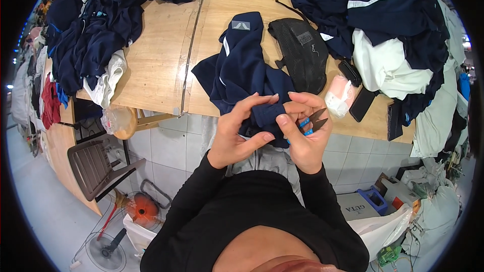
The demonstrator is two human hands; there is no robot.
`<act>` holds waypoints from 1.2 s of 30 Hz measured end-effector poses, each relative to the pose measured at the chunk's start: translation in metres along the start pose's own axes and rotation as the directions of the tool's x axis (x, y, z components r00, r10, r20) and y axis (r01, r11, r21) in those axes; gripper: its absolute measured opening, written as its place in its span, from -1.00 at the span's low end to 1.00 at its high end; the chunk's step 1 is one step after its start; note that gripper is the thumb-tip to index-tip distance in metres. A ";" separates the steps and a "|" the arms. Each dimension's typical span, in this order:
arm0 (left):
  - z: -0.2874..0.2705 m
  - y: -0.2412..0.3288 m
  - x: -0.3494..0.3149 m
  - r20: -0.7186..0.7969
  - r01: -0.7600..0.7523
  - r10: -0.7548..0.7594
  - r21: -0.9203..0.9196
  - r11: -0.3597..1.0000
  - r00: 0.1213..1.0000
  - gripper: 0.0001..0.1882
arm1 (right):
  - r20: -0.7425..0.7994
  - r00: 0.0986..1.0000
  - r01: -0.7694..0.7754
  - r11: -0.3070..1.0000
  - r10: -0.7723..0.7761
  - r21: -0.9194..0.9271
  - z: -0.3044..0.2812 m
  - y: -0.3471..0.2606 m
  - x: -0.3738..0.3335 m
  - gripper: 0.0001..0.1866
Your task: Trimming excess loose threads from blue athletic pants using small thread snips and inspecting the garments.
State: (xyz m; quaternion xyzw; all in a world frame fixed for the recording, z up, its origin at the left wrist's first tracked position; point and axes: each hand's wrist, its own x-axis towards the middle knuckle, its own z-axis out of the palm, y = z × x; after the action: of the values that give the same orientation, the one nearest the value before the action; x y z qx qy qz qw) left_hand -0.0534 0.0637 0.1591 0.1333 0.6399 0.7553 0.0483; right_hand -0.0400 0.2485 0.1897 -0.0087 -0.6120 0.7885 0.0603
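Navy garment point(244, 73) lies at the desk's point(164, 45) near edge; likely soft, light, limp. Hold by the cuff point(266, 116). Left hand point(233, 133): thumb and fingers parted around cuff. Right hand point(308, 143): gripping snips point(316, 122).

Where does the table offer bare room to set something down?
Widest: the pale wooden tabletop between the left navy fabric heap and the central navy fabric garment. A smaller patch lies beyond that garment. Crowded: the right side, with a black mesh pouch, pink-and-white packet and white cloth.
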 end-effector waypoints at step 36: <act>-0.122 -0.135 0.043 -0.078 -0.060 0.435 0.953 0.296 0.897 -0.47 | 0.132 0.932 0.193 0.154 -0.338 -0.969 -0.136 0.034 0.162 -0.42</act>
State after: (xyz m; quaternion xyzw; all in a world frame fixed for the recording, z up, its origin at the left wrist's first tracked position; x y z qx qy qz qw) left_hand -0.1401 -0.0186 0.0149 0.1096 0.9234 0.2586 -0.2615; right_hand -0.1917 0.3881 0.1329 0.0174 -0.9555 0.2026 0.2138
